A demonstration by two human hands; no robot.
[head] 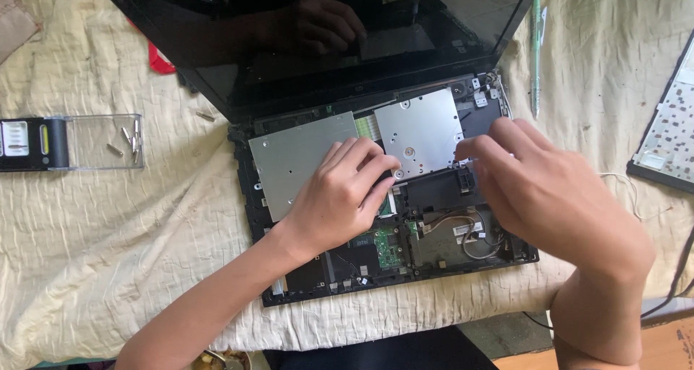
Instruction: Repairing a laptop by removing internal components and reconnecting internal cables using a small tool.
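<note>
1. Looking down at an opened laptop base (390,218) on a cream cloth (108,232), keyboard deck removed, dark screen (325,37) tilted back.
2. Left hand (340,196) rests over the middle of the base, fingers (376,169) curled narrow, tips pressing where two silver shield plates (419,128) meet; whether they pinch anything is hidden.
3. Right hand (549,196) covers the right edge of the base, fingers bent close together; I cannot tell what they hold.
4. Risk, judged: a flat ribbon cable (365,126) lies just beside the left fingertips; prying a plate could crease or tear it.
5. Risk, judged: thin wires (463,229) sit bare under the right hand and could snag.
6. Loose screws (130,140) lie in a clear tray (79,142) well to the left; one screw (205,115) on the cloth could get lost.
7. A green pen (536,59) and the removed keyboard (669,135) lie to the right.
</note>
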